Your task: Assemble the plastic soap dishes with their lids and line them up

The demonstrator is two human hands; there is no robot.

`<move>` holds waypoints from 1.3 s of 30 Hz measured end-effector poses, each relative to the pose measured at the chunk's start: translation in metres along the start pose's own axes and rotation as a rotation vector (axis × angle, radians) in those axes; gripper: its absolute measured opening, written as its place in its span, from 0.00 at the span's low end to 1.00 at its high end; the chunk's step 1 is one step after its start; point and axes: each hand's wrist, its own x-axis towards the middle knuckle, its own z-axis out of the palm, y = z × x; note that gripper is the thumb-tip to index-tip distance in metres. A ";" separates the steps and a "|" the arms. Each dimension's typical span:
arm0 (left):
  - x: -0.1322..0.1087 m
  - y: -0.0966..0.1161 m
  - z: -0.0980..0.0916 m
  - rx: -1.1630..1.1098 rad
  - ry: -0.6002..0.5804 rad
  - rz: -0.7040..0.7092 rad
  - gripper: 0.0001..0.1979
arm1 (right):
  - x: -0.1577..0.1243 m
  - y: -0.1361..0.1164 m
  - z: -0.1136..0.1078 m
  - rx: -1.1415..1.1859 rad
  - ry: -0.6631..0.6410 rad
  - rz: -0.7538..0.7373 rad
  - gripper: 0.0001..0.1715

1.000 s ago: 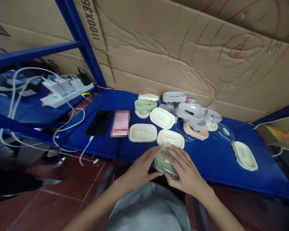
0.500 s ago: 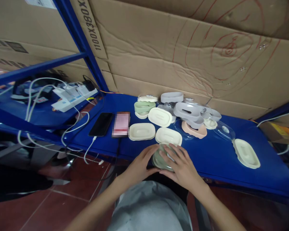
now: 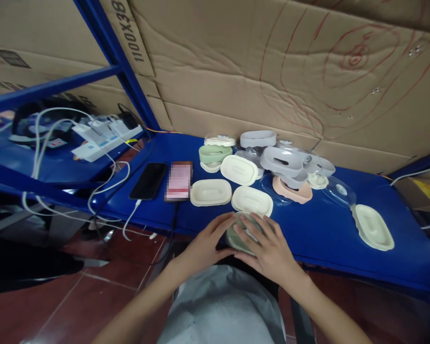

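Between both hands, above my lap at the front edge of the blue table, is a green oval soap dish [image 3: 238, 238] with what looks like a clear lid on it. My left hand [image 3: 211, 241] grips its left side, the thumb along the near edge. My right hand [image 3: 267, 243] lies over the top and right side, its fingers hiding much of the dish. Just beyond the hands are cream oval trays, one to the right [image 3: 252, 201] and another cream tray [image 3: 211, 192] to the left.
Grey soap dish parts [image 3: 283, 161], a green one [image 3: 215, 154] and a peach one [image 3: 293, 190] crowd the back. A cream tray [image 3: 374, 227] lies far right. Two phones, one black [image 3: 148, 181] and one with a lit screen [image 3: 179, 181], lie left, near a power strip [image 3: 105, 143].
My view has shifted slightly, so the things on the table's right appear farther right. Both hands keep hold of the green soap dish, with the right fingers moved a little over its top.
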 end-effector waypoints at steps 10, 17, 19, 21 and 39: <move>-0.008 -0.002 0.004 0.196 0.064 0.263 0.35 | -0.038 0.020 0.016 0.397 0.392 0.161 0.35; 0.017 -0.024 -0.121 0.425 0.458 0.027 0.31 | -0.048 0.042 0.016 0.217 0.158 0.366 0.28; 0.041 -0.056 -0.168 0.498 0.515 -0.054 0.35 | -0.042 0.041 0.018 0.156 0.047 0.297 0.31; 0.065 -0.094 -0.202 0.565 0.476 -0.121 0.37 | -0.038 0.038 0.020 0.115 -0.011 0.260 0.31; 0.104 -0.106 -0.189 0.537 0.329 -0.072 0.24 | -0.048 0.055 0.011 0.172 0.227 0.441 0.20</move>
